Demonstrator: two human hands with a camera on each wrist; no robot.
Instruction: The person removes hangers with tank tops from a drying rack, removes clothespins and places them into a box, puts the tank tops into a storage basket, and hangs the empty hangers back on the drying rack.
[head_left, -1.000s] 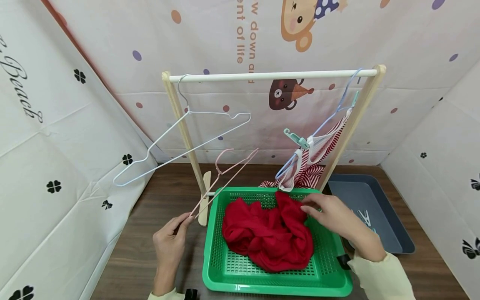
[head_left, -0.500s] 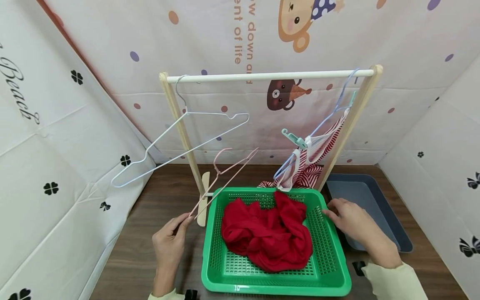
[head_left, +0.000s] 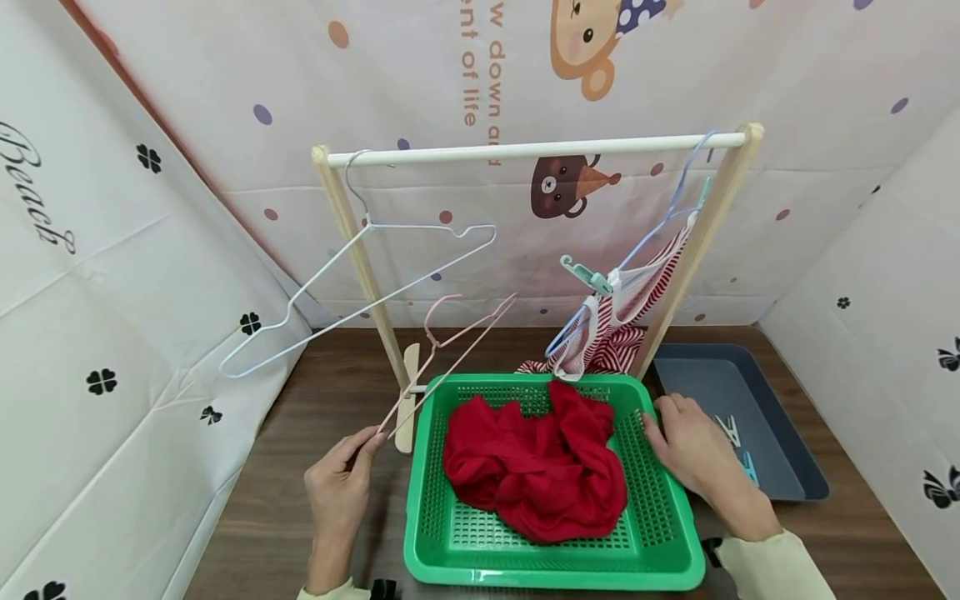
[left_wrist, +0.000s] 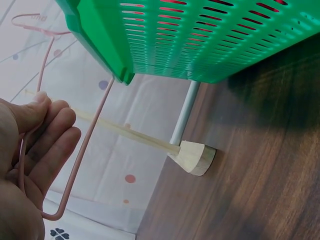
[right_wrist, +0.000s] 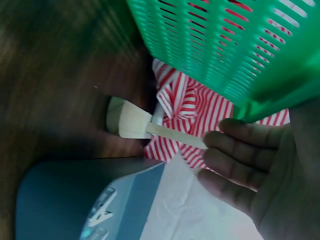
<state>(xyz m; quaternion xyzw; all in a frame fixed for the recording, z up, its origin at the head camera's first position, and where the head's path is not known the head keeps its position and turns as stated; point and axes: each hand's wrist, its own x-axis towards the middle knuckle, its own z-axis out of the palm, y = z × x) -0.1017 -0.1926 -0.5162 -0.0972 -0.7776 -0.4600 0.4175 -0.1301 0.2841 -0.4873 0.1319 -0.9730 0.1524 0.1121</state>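
My left hand (head_left: 341,479) pinches one end of a pink clothes hanger (head_left: 474,331), left of the green basket (head_left: 555,575). In the left wrist view, the hanger's bent end (left_wrist: 62,207) passes behind the fingers. A crumpled red cloth (head_left: 536,475) lies in the basket. My right hand (head_left: 693,446) is at the basket's right rim, its thumb over the inner side. The right wrist view shows its fingers (right_wrist: 240,150) nearly straight alongside the basket's outer wall, holding nothing between them; the thumb is hidden there.
Behind the basket stands a rack with a white rod (head_left: 525,152). A bare white hanger (head_left: 360,300) hangs left; a blue hanger (head_left: 652,237) with clips and a red-striped garment (head_left: 618,350) hangs right. A dark tray (head_left: 780,433) with clothespins stands at right.
My right hand has left the red cloth and moved right to the basket's rim. My left hand keeps holding the pink hanger in about the same place.
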